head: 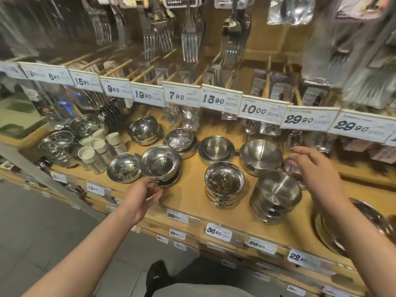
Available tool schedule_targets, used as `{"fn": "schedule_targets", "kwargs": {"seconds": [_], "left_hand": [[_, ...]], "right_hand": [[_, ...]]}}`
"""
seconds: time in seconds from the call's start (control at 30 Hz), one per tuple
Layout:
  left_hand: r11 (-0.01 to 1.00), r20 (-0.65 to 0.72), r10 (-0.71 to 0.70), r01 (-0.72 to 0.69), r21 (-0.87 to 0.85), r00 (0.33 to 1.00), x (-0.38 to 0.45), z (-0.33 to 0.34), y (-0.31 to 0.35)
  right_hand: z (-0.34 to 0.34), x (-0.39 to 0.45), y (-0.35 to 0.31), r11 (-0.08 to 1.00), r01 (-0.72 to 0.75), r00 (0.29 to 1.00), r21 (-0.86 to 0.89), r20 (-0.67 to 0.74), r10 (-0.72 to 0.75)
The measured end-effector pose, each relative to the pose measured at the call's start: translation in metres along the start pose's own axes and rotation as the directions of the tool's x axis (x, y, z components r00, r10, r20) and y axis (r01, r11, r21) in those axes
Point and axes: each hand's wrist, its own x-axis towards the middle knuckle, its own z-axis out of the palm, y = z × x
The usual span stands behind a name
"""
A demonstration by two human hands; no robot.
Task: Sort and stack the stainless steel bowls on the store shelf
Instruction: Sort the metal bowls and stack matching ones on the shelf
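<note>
While I stand at the shelf (192, 196), this is how things lie:

Left hand (145, 196): my fingers curl on the near rim of a tilted bowl (159, 162), pinching it at its front edge.
Tilted bowl: it sits on top of a short stack (171, 179) at the shelf's front left, leaning toward me, touching a single bowl (123, 169) on its left.
Right hand (315, 168): fingers loosely spread, holding nothing, hovering above the shelf's right side; it covers part of a small bowl (290, 167), and I cannot tell if it touches it.
Front stacks: a stack of flat-bottomed bowls (224, 185) in the middle, and a tilted stack of brushed bowls (276, 196) just to its right, under my right wrist.
Back row: a bowl stack (144, 129), a shallow stack (181, 140), a low wide bowl (216, 147), and a large brushed bowl (260, 156).
Far left: wrapped bowls (57, 146) and white-capped jars (94, 151).
Far right: steel plates (351, 228) at the shelf's edge.
Above: price tags (220, 99) along the upper rail, with packaged forks (189, 39) hanging behind.
</note>
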Motion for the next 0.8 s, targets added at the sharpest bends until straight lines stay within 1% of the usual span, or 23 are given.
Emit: {"fn": "schedule_targets", "kwargs": {"seconds": [0.03,0.07,0.2,0.27,0.37,0.47,0.53,0.6,0.67,0.8], "left_hand": [[1.000,0.000,0.009,-0.009,0.002,1.000,0.005,-0.009,0.007],[1.000,0.001,0.014,-0.014,0.005,1.000,0.011,-0.019,0.013],[0.999,-0.016,0.039,-0.039,0.014,0.999,0.040,-0.059,0.039],[0.999,-0.002,0.043,-0.043,0.032,0.999,0.056,-0.079,0.055],[0.998,0.035,0.025,-0.027,0.059,0.999,0.081,-0.107,0.080],[0.995,0.076,-0.001,-0.007,0.096,0.997,0.103,-0.125,0.102],[0.991,0.123,-0.026,0.009,0.135,0.992,0.114,-0.127,0.113],[0.983,0.171,-0.049,0.016,0.185,0.984,0.121,-0.122,0.116],[0.968,0.196,-0.059,0.008,0.253,0.979,0.127,-0.111,0.115],[0.882,0.180,-0.017,-0.070,0.466,0.983,0.137,-0.084,0.105]], "right_hand": [[0.021,0.001,-0.006,1.000,0.002,0.997,0.031,0.071,-0.004],[0.043,0.002,-0.009,1.000,-0.003,0.992,0.028,0.129,-0.001],[0.136,-0.003,-0.015,0.998,-0.048,0.950,0.036,0.310,0.034],[0.181,-0.007,-0.018,0.999,-0.044,0.931,-0.023,0.362,0.049],[0.243,-0.009,-0.023,0.995,-0.057,0.921,-0.082,0.380,0.084],[0.287,-0.006,-0.022,0.976,-0.011,0.930,-0.218,0.355,0.090],[0.306,-0.006,-0.020,0.967,-0.046,0.951,-0.252,0.285,0.119],[0.320,-0.007,-0.015,0.954,-0.097,0.971,-0.284,0.182,0.153],[0.330,-0.008,-0.012,0.931,-0.153,0.975,-0.331,0.104,0.197],[0.344,-0.010,-0.002,0.893,-0.248,0.950,-0.375,0.087,0.300]]}}
